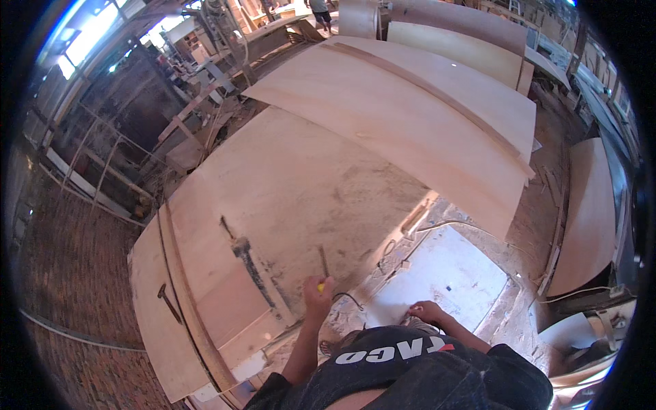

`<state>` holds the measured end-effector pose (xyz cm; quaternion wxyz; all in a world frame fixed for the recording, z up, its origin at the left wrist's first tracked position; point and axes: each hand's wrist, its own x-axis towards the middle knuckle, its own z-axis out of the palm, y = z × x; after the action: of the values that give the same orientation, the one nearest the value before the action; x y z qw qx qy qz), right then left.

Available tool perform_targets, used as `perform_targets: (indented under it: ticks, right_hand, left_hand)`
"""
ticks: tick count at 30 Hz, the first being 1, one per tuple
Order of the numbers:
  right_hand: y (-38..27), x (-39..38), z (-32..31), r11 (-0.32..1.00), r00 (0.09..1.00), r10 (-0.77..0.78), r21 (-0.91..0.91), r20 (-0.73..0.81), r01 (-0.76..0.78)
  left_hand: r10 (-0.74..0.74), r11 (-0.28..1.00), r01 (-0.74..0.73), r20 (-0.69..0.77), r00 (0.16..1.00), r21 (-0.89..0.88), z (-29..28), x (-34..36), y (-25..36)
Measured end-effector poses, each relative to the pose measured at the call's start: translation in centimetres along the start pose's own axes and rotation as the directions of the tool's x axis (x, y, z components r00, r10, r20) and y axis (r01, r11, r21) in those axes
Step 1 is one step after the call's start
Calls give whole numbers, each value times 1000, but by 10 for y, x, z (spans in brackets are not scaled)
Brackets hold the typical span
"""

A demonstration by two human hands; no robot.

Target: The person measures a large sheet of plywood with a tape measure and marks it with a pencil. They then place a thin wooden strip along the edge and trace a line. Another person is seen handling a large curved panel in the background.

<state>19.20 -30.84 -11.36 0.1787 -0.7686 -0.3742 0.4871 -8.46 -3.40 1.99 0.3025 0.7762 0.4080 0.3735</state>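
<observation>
My left hand (316,301) is closed around a small tool with a yellow part (320,288) and a narrow dark strip (323,261) pointing away from me. It is above the near edge of a large, dusty wooden sheet (294,184); the tool's exact kind is unclear. Close to my waist, over a white panel (451,263), my right hand (427,312) has its fingers curled in. Whatever it may hold is hidden. A long dark tool (244,256) lies on the wood left of my left hand. Farther left is a hammer (169,303).
A second broad plywood sheet (410,119) overlaps the far side, with a long wooden strip (437,99) across it. A curved panel (586,219) leans at the right. Brick paving (75,287) runs along the left. Another person (321,12) stands far off.
</observation>
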Motion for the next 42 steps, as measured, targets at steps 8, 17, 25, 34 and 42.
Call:
perform_targets:
  ticks: [8, 17, 25, 34, 42]
  right_hand:
    - [-80, -66, -146, 729, 962, -162, 630, -221, 268]
    - [-44, -71, -192, 533, 823, 142, 743, -550, 405]
    - [21, -101, -278, 397, 548, 419, 689, -724, 606]
    - [94, -71, -333, 797, 655, 303, 561, -693, 224]
    - [119, -73, -461, 946, 902, -236, 127, -360, 299]
  left_hand:
    - [273, 947, -97, 603, 749, -307, 159, 22, 138]
    - [498, 839, -61, 718, 486, -541, 273, 47, 186]
    - [366, 806, 295, 824, 433, -513, 345, 77, 223]
    - [-18, 437, 828, 917, 398, -351, 429, 101, 238]
    - [-255, 175, 911, 877, 408, -373, 481, 87, 310]
